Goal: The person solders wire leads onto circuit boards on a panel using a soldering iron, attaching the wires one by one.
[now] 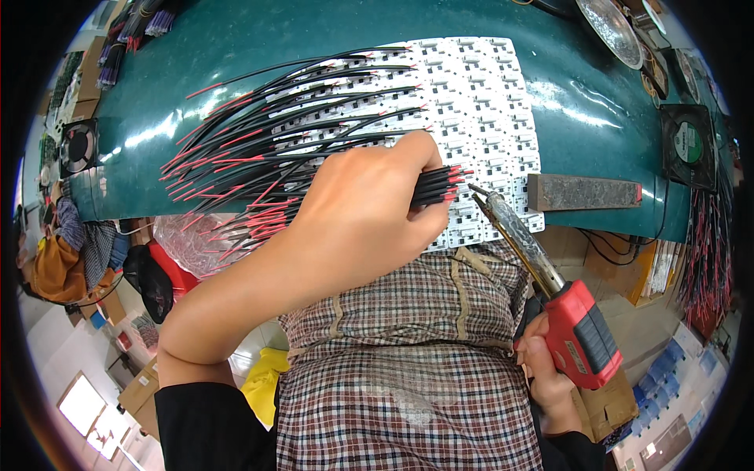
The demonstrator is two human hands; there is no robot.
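My left hand (365, 212) is closed around a bundle of black and red wires (251, 169), whose short ends (444, 184) stick out to the right of my fingers while the long ends fan out to the left. My right hand (546, 373) grips the red and black handle of a soldering iron (542, 267). Its metal tip points up-left and sits close to the wire ends, over the near edge of a white panel of small circuit boards (487, 102) lying on the green table (236, 55).
A grey rectangular block (585, 191) lies right of the panel. A small black fan (687, 145) stands at the right, another fan (78, 145) at the left. More wire bundles (707, 251) hang at the right edge. A shiny metal dish (613, 27) sits at the back right.
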